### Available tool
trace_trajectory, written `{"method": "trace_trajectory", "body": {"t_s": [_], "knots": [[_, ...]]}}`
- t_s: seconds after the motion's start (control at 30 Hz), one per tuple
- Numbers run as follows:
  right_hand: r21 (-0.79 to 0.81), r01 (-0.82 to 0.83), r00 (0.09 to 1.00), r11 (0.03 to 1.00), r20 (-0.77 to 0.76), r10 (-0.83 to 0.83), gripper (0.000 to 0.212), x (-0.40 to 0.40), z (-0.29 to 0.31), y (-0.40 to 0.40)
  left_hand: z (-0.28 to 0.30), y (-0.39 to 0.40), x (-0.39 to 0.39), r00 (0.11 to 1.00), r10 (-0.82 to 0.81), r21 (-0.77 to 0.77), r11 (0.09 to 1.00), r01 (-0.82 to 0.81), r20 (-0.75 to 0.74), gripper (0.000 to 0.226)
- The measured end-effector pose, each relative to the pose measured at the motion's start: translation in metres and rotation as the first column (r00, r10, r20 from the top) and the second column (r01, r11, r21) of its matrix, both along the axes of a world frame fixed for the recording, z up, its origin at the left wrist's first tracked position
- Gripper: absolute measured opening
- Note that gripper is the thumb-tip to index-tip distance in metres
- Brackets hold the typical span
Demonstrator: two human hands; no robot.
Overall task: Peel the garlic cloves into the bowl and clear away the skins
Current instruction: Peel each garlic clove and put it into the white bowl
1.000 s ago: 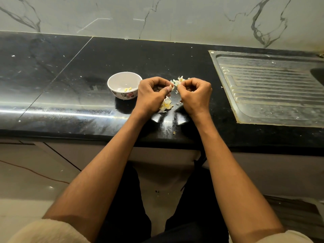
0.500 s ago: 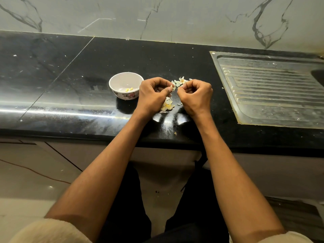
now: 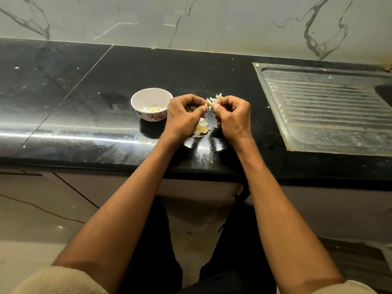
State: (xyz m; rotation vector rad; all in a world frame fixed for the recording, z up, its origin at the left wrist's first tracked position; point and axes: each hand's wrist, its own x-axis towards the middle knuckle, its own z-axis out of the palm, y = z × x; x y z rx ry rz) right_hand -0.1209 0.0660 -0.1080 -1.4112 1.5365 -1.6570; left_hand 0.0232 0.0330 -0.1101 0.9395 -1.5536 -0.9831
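So the black polished desk runs the whole width here, with a grey-veined marble wall behind it. Off to the right there's a steel sink drainboard set into the top, ribbed and pretty grimy. Both forearms reach in from the bottom with cream sleeves pushed up near the elbows.

Left of the hands sits a small white bowl with a flower print on the outside, and a couple of yellowish peeled garlic cloves lie inside it near the front wall.

The left hand and right hand are held close together above the desk, right of the bowl, fingers curled in on both. They're pinching something small between thumbs and fingertips, with bits of papery skin sticking up where the two hands meet. Looks like a garlic clove being worked on, but the clove itself is mostly hidden by the fingers.

Under the hands there's a little pile of skins on the desk, plus one stray flake closer to the front edge
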Motion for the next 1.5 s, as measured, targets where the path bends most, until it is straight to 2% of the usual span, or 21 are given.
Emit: {"method": "trace_trajectory", "body": {"t_s": [0.17, 0.3, 0.5, 0.57, 0.63, 0.77, 0.87, 0.9, 0.97, 1.1, 1.17, 1.3, 1.5], "knots": [[0.026, -0.033, 0.999, 0.999, 0.023, 0.032, 0.017, 0.0, 0.0, 0.0, -0.001, -0.002, 0.0, 1.0, 0.015, 0.007, 1.0, -0.015, -0.003, 0.008], [0.022, -0.028, 0.999, 0.999, -0.023, 0.028, 0.022, 0.0, 0.003, 0.002, -0.002, -0.003, -0.001, 1.0, 0.025, 0.005, 1.0, -0.025, -0.006, 0.009], [-0.02, 0.196, 0.961, 0.98, -0.194, -0.196, 0.024, -0.002, -0.001, 0.002, -0.001, -0.002, -0.001, 0.999, 0.042, 0.007, 0.999, -0.042, -0.013, 0.007], [-0.012, 0.176, 0.951, 0.984, -0.256, -0.173, 0.022, -0.001, -0.002, 0.001, -0.001, -0.001, -0.001, 0.999, 0.042, 0.01, 0.999, -0.042, -0.012, 0.008], [-0.014, 0.157, 0.949, 0.988, -0.275, -0.154, 0.033, 0.0, -0.003, 0.001, -0.001, -0.002, -0.001, 0.999, 0.041, 0.014, 0.999, -0.041, -0.012, 0.007], [0.005, 0.15, 0.956, 0.989, -0.256, -0.143, 0.024, -0.003, -0.002, 0.001, 0.0, -0.001, -0.002, 0.999, 0.034, 0.019, 0.999, -0.034, -0.017, 0.005], [-0.047, 0.157, 0.95, 0.986, -0.267, -0.164, 0.036, -0.001, -0.003, 0.004, 0.0, 0.0, -0.002, 1.0, 0.028, 0.018, 0.999, -0.027, -0.013, 0.005], [-0.052, 0.17, 0.946, 0.984, -0.271, -0.178, 0.034, -0.001, -0.003, 0.003, 0.0, 0.0, -0.002, 0.999, 0.03, 0.016, 0.999, -0.03, -0.01, 0.005], [-0.076, 0.16, 0.943, 0.984, -0.282, -0.175, 0.009, 0.001, -0.002, 0.003, 0.0, 0.0, -0.002, 0.999, 0.038, 0.01, 0.999, -0.038, -0.005, 0.006], [-0.15, 0.053, 0.94, 0.987, -0.327, -0.1, 0.026, 0.003, -0.001, 0.004, -0.001, -0.003, -0.001, 1.0, 0.028, -0.01, 1.0, -0.029, -0.011, 0.006], [-0.183, 0.015, 0.939, 0.983, -0.335, -0.077, 0.025, 0.004, -0.002, 0.004, -0.002, -0.004, -0.001, 1.0, 0.017, -0.013, 1.0, -0.017, -0.017, 0.007], [-0.232, 0.043, 0.945, 0.972, -0.307, -0.115, 0.02, 0.002, -0.006, 0.0, -0.003, -0.004, -0.001, 1.0, -0.005, 0.0, 1.0, 0.005, -0.018, 0.01], [-0.241, 0.037, 0.945, 0.97, -0.308, -0.113, 0.016, 0.003, -0.008, -0.003, -0.005, -0.008, -0.001, 0.998, -0.021, 0.048, 0.999, 0.024, -0.052, 0.012]]}}
